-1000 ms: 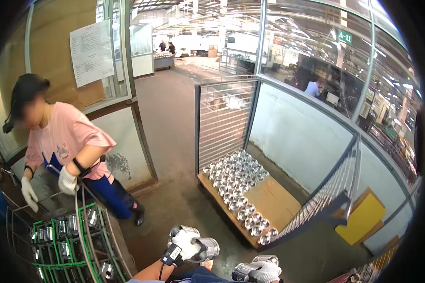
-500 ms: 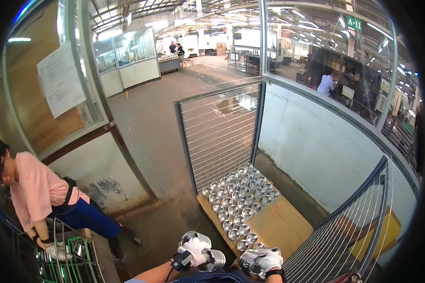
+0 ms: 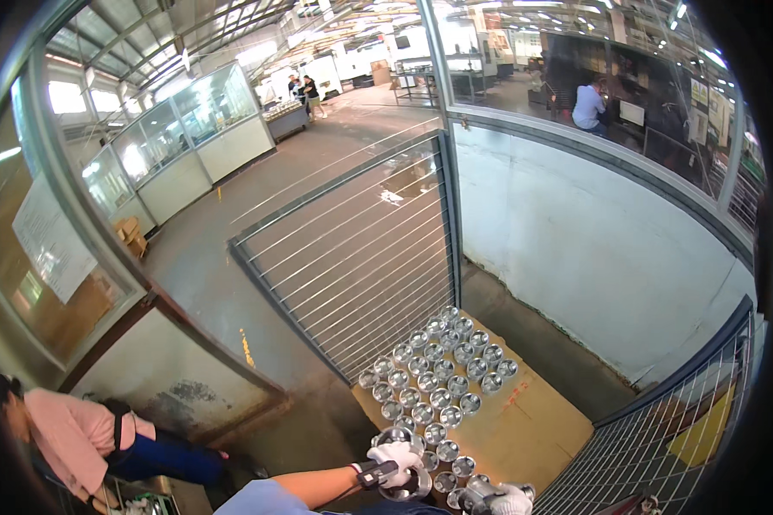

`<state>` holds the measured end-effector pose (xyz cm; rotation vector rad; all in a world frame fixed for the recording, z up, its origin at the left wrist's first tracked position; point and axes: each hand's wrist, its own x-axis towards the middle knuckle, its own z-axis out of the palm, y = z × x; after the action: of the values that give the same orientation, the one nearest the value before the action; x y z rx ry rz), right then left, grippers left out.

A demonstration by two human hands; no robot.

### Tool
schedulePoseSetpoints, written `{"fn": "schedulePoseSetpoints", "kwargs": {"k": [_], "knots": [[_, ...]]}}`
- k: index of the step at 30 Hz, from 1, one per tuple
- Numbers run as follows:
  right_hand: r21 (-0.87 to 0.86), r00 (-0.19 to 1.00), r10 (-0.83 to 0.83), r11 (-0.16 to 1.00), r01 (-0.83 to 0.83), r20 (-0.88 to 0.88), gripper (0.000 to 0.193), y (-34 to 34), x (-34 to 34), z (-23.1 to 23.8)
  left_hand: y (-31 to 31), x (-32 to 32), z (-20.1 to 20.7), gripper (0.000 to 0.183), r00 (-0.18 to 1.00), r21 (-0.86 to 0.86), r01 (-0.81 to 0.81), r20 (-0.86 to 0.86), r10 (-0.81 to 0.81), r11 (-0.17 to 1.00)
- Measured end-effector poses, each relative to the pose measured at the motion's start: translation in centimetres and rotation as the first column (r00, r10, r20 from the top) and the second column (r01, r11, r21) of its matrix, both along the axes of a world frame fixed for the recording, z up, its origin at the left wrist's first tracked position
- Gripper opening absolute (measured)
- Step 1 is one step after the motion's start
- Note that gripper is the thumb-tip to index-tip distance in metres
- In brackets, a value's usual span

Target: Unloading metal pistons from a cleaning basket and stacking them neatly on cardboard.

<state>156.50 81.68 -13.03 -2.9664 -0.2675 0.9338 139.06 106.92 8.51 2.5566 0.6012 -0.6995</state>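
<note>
Left hand (image 3: pixel 397 457): gloved in white, fingers curling round a shiny metal ring part (image 3: pixel 406 485), gripping it above the near rows.
Right hand (image 3: pixel 508 499): gloved, closing round a second metal part (image 3: pixel 475 492) at the lower edge.
Metal cups (image 3: pixel 442 378): lying in rows on the cardboard sheet (image 3: pixel 532 425).
Wire cage (image 3: pixel 352 257): standing around the sheet.
Co-worker in pink (image 3: pixel 69 438): bending at far left.

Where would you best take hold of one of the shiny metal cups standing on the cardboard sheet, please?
Probably by the rim, from straight above: the metal cups stand upright, open end up, packed in rows on the cardboard sheet, so their sides are barely reachable.
</note>
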Motion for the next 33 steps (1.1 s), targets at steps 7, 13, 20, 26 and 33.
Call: {"fn": "schedulePoseSetpoints", "kwargs": {"k": [7,13,20,26,33], "knots": [[0.134,0.993,-0.107,0.984,0.113,-0.056,0.027,-4.2,-0.8,2.9,3.9,5.8,-10.9,0.022,0.963,0.089,0.124,0.229,-0.142,0.988],[0.22,0.991,-0.135,0.966,0.137,-0.022,0.031,-1.4,-3.0,1.8,9.7,11.3,-14.1,0.016,0.866,0.148,0.491,0.025,-0.499,0.859],[0.109,0.932,-0.329,0.932,0.347,-0.15,0.039,-3.3,-4.1,-2.3,7.7,20.1,-25.1,0.021,0.795,-0.034,0.599,-0.094,-0.599,0.8],[0.211,0.943,-0.33,0.919,0.332,-0.049,0.05,-5.5,-5.6,-7.5,5.1,24.4,-39.5,0.029,0.903,-0.111,0.424,-0.027,-0.429,0.899],[0.378,0.962,-0.164,0.923,0.072,0.217,0.04,-2.0,2.5,-11.1,2.0,26.3,-50.8,0.024,0.766,0.187,0.587,0.186,-0.616,0.787]]}}
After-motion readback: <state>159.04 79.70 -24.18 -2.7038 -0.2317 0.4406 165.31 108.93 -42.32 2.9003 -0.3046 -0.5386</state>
